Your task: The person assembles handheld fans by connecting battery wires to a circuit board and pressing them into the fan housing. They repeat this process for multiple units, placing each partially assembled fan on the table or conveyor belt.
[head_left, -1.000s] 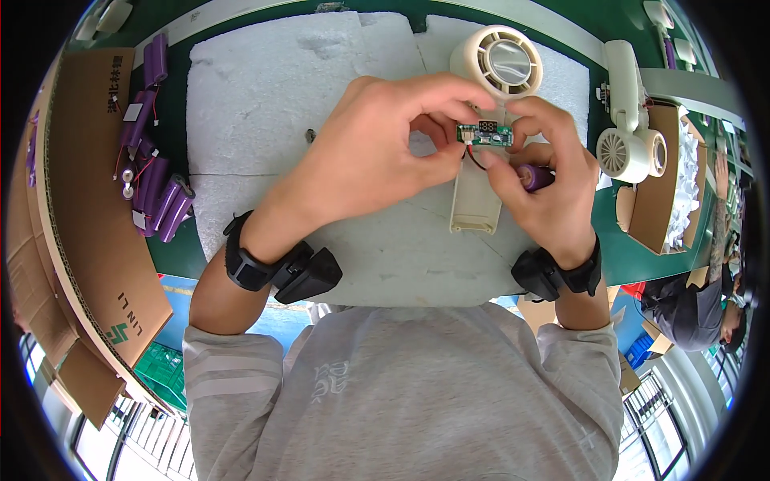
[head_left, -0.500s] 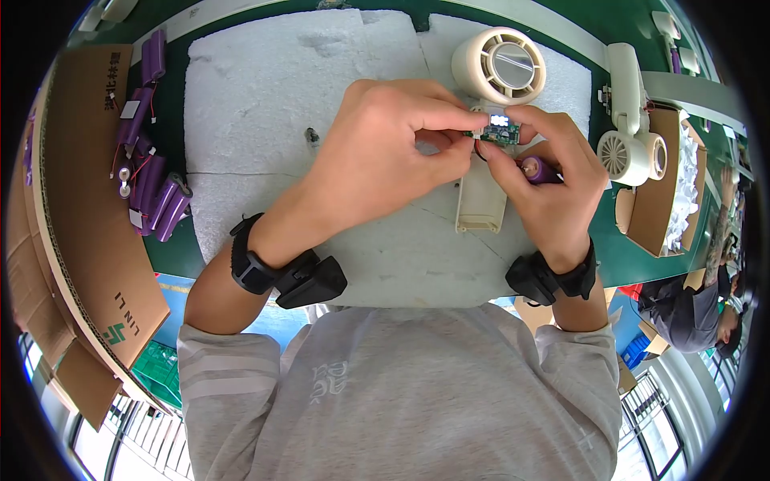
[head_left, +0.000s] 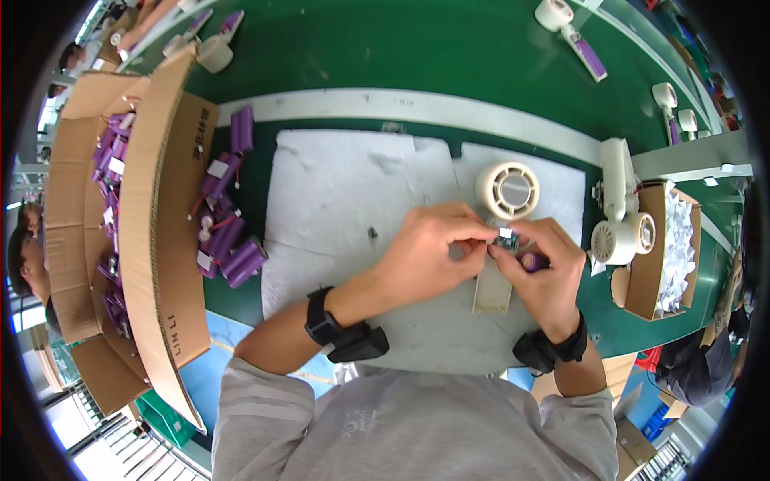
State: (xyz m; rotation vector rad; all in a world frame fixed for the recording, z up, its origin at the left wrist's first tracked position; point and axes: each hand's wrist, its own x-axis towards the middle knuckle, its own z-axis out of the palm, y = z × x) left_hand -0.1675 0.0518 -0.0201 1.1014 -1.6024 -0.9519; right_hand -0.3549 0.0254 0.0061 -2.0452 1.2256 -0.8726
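Observation:
A small green circuit board (head_left: 505, 240) with a bright white lit patch is held between both hands, just below a cream handheld fan's round head (head_left: 486, 192). My left hand (head_left: 429, 255) pinches at the board's left end, thumb and index finger close together; fine wiring there is too small to make out. The right end of the board is gripped by my right hand (head_left: 552, 268). A purple battery cell (head_left: 532, 261) sits within that hand's curled fingers. Below them the fan's open cream handle shell (head_left: 492, 294) lies on the white foam mat (head_left: 345, 192).
Left of the mat lie several purple battery packs (head_left: 226, 232), beside a cardboard box (head_left: 164, 240) holding more. On the right stand cream fans (head_left: 616, 184) and a box (head_left: 642, 280) of white pieces. Further fan parts (head_left: 584, 52) lie across the green table (head_left: 385, 56). Other people are nearby.
The view has shifted, so more of the far table and the left box show. Both hands keep their hold at the board, with little visible change between them.

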